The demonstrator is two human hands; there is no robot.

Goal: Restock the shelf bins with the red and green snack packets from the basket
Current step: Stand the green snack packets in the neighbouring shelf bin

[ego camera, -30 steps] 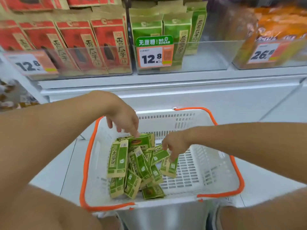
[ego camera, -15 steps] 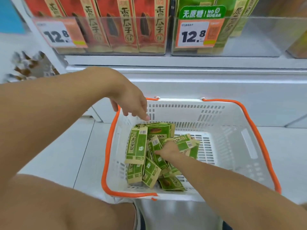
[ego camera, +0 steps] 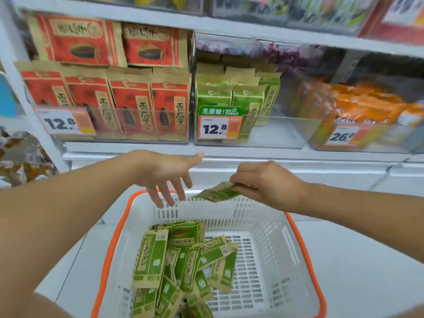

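A white basket with an orange rim (ego camera: 270, 226) sits below me and holds several green snack packets (ego camera: 183, 260) in a loose pile. My right hand (ego camera: 268, 184) pinches one green packet (ego camera: 216, 192) above the basket's far wall. My left hand (ego camera: 169, 175) hovers just left of that packet, fingers spread and pointing down, holding nothing. On the shelf above, a clear bin of red packets (ego camera: 128, 104) stands at the left. Right of it is the green packets' bin (ego camera: 238, 97), whose right half is bare.
An orange-packet bin (ego camera: 367, 111) sits at the shelf's right. Price tags reading 12.8 (ego camera: 62, 121) hang on the bin fronts. A higher shelf (ego camera: 206, 21) runs above. White floor surrounds the basket.
My right hand has lifted one green packet out of the pile to above the basket's far edge. My left hand rose and opened beside it. The view tilted up toward the shelf.
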